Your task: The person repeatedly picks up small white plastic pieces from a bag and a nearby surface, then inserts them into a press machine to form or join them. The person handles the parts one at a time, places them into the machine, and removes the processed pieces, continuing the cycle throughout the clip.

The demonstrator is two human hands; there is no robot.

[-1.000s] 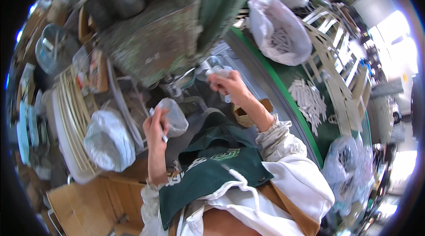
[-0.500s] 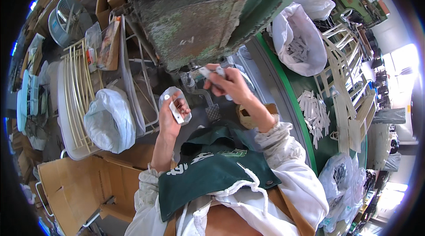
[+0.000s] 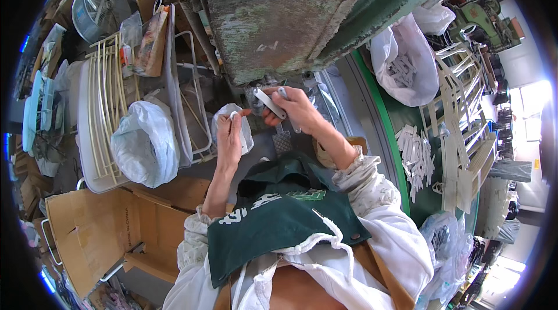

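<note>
Cluttered workshop bench (image 3: pixel 372 118), right hand (image 3: pixel 296 109) gripping white strip (image 3: pixel 269 103)

Worn, rough green-painted metal machine (image 3: pixel 279 13), smooth white plastic strip (image 3: pixel 268 103), crinkly translucent plastic bag (image 3: pixel 145 141).

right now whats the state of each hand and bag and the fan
left hand: closed on a small clear plastic bag, pinching its top
right hand: closed on a flat white plastic strip
white plastic bag in the basket: bunched, mouth gathered
white plastic bag of pale pieces: open, part full
round grey fan: cannot tell if running
</note>
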